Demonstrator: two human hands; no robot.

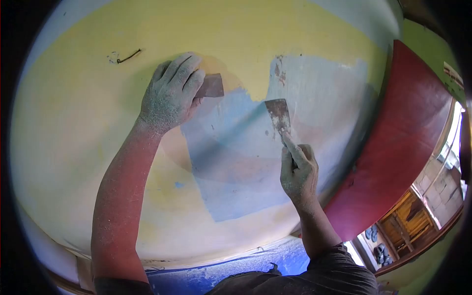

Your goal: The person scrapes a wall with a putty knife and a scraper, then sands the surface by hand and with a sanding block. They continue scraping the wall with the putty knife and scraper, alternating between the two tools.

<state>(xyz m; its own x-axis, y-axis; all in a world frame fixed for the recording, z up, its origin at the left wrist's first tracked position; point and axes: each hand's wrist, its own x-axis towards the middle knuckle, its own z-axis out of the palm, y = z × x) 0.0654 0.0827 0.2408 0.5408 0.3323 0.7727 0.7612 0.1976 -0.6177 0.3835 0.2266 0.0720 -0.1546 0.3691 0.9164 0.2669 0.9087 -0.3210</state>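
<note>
My left hand (172,93), coated in pale dust, is closed on a flat dark piece of sandpaper (211,85) at the wall. Its fingers bend over the piece, hiding the left part. In my right hand (300,172) is a putty knife (279,115), its worn, stained blade pointing up and its handle mostly covered by the fingers. Both hands are in front of a curved-looking painted wall (64,132), yellow with a patchy light-blue area (236,196). The blade overlaps the blue area, while the sandpaper lies across the yellow and blue border.
A bent dark wire (129,56) sticks out of the wall at upper left. To the right stands a red door panel (393,142). Beyond it are a wooden cabinet (405,221) and shoes (382,254). A blue surface (206,278) runs along the wall's foot.
</note>
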